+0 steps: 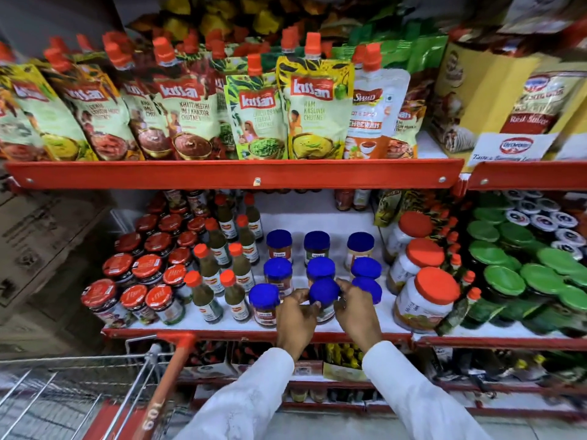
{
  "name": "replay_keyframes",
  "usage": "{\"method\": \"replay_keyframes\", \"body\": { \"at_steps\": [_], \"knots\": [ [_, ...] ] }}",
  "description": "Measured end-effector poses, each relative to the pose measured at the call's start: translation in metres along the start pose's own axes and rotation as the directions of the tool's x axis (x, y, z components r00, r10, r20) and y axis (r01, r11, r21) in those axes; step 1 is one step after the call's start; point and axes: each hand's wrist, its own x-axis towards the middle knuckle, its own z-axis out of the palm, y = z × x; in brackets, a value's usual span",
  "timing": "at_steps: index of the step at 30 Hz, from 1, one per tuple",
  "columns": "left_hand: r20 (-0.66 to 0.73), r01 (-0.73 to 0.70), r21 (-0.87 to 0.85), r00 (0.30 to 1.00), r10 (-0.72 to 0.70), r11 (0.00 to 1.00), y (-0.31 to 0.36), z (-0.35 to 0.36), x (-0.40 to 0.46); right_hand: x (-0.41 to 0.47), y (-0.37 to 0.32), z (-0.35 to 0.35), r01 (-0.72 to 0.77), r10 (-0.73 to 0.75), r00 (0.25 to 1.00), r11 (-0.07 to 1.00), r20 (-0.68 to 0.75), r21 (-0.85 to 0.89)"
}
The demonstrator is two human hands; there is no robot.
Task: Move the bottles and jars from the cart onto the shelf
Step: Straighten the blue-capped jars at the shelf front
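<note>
Two hands close on one blue-capped jar that stands near the front edge of the white shelf, in the middle column of the blue-capped group. The left hand curls its fingers against the jar's left side just under the cap, and the right hand presses fingertips to the right side of the same jar, so the jar is pinched between them; whether its base rests on the shelf I cannot tell, since the hands hide it. Both wrists come out of white sleeves that reach up from the bottom edge of the view. Other blue-capped jars stand in rows behind and to either side, one of them just left of the held jar at the front edge. Left of those, slim bottles with orange caps and dark green contents run back in two lines, and further left a cluster of short jars with red printed lids fills the shelf's left end. To the right stand large pale jars with plain orange-red lids, and in the next bay green-lidded jars are packed close together. The red front rail of the shelf above carries spouted chutney pouches leaning in a row. At the lower left corner of the view a wire cart with a red handle sits close against the shelving; what lies in it is too blurred to tell.
</note>
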Motion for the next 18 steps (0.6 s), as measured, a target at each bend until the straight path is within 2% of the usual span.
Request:
{"method": "replay_keyframes", "body": {
  "at_steps": [7, 14, 18],
  "knots": [
    [0.003, -0.044, 0.093, 0.999, 0.044, 0.995, 0.000, 0.002, 0.002, -0.006, 0.012, -0.001, -0.006, 0.007, 1.000, 0.996, -0.014, 0.091],
    [0.041, -0.050, 0.089, 0.998, 0.047, 0.995, -0.002, 0.001, 0.002, -0.009, 0.011, 0.000, -0.007, 0.010, 1.000, 0.993, -0.027, 0.117],
    [-0.018, -0.047, 0.123, 0.999, 0.050, 0.991, 0.001, 0.003, -0.002, -0.014, 0.017, -0.011, -0.030, 0.043, 0.994, 0.991, -0.101, 0.134]
  ]
}}
